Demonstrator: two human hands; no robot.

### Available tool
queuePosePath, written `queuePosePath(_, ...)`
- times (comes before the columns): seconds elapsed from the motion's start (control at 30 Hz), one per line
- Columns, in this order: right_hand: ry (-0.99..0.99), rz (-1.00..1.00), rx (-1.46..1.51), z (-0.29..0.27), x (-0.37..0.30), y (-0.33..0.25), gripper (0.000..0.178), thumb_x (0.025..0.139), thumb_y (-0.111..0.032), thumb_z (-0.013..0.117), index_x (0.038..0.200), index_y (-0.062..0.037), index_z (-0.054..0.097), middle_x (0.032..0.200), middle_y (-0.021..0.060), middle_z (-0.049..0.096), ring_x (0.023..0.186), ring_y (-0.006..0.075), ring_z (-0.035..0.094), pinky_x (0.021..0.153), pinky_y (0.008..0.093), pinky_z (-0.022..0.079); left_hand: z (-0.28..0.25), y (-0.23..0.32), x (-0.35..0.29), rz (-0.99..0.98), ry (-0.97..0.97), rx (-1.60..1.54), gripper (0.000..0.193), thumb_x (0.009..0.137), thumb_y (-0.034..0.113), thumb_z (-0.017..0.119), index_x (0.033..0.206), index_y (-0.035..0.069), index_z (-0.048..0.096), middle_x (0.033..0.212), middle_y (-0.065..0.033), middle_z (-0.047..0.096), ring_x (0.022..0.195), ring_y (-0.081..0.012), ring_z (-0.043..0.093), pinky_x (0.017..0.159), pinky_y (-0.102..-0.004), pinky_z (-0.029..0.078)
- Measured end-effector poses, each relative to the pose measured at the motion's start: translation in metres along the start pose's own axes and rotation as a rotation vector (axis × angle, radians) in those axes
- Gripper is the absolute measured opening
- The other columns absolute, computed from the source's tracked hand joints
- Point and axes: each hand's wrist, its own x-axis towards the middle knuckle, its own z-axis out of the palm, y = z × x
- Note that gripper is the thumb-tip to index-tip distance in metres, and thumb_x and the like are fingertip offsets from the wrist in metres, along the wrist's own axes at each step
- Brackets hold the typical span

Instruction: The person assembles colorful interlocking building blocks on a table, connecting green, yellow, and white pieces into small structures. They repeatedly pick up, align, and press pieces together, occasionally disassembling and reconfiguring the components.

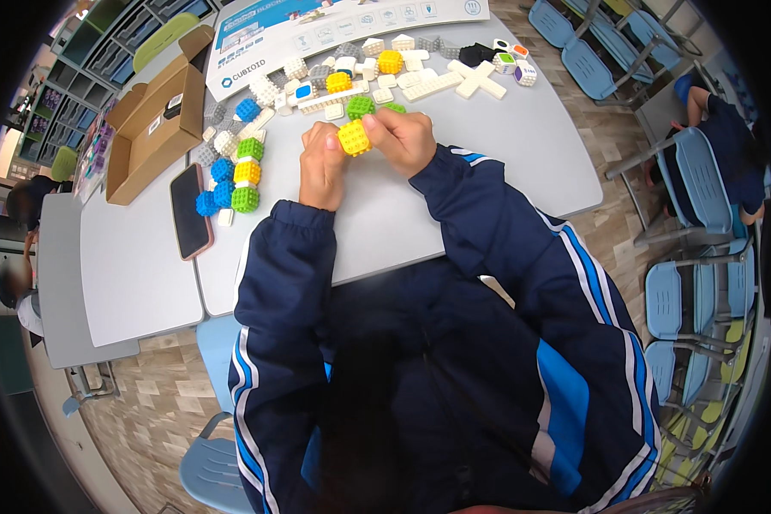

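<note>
Between my two hands, just above the white table (394, 210), is a yellow studded cube block (354, 137). The fingers of my left hand (321, 167) press its left side, thumb up against it. From the other side my right hand (403, 137) pinches it with thumb and fingertips. Right behind it sits a green cube block (361, 107), and another green block (394, 108) is partly hidden by my right hand. Left of my hands, blue blocks (223, 170) stand beside a column of green and yellow blocks (248, 174).
White, grey and yellow blocks and flat pieces lie across the table's far side, with a white cross-shaped piece (480, 80) at right. A large printed box (334, 32) is behind. An open cardboard box (150, 124) and a phone (192, 212) lie left. Blue chairs (702, 182) and people surround.
</note>
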Motion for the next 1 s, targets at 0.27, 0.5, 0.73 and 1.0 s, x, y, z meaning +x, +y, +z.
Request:
queuePosePath(0.27,-0.094,0.077,0.100,0.001,-0.002,-0.001,0.032,0.096,-0.025,0.054,0.075,-0.0004,0.058,0.059,0.0144,0.057,0.050,0.0255,0.058,0.048,0.0340,0.044,-0.001,-0.001,-0.003,-0.002,0.019,-0.013,0.043,0.102,0.030,0.027,0.079,0.003,0.051,0.076,-0.0108,0.049,0.075,-0.0271,0.046,0.078,-0.0369,0.035)
queuePosePath(0.5,-0.108,0.269,0.251,0.004,-0.005,0.011,0.041,0.101,-0.031,0.043,0.080,0.0006,0.059,0.062,0.0147,0.058,0.054,0.0275,0.057,0.056,0.0363,0.046,0.003,-0.011,-0.006,-0.018,0.066,-0.112,0.042,0.103,0.030,0.025,0.083,0.003,0.051,0.077,-0.0107,0.048,0.076,-0.0273,0.045,0.079,-0.0369,0.034)
queuePosePath(0.73,-0.019,0.257,0.212,-0.001,-0.001,0.010,0.039,0.102,-0.029,0.042,0.078,-0.0002,0.055,0.058,0.0073,0.052,0.054,0.0144,0.050,0.053,0.0314,0.041,-0.003,-0.001,0.002,-0.068,-0.012,0.147,0.029,0.101,0.027,0.037,0.091,0.003,0.052,0.082,-0.0108,0.049,0.086,-0.0271,0.046,0.085,-0.0365,0.031)
queuePosePath(1.0,0.168,0.263,0.207,0.002,0.005,0.017,0.034,0.099,-0.026,0.050,0.076,-0.0010,0.049,0.055,0.0022,0.045,0.053,0.0051,0.040,0.048,0.0272,0.035,0.008,-0.010,0.001,-0.156,-0.037,0.541,0.038,0.086,0.023,0.067,0.116,0.005,0.052,0.102,-0.0096,0.052,0.100,-0.0264,0.046,0.089,-0.0395,0.028)
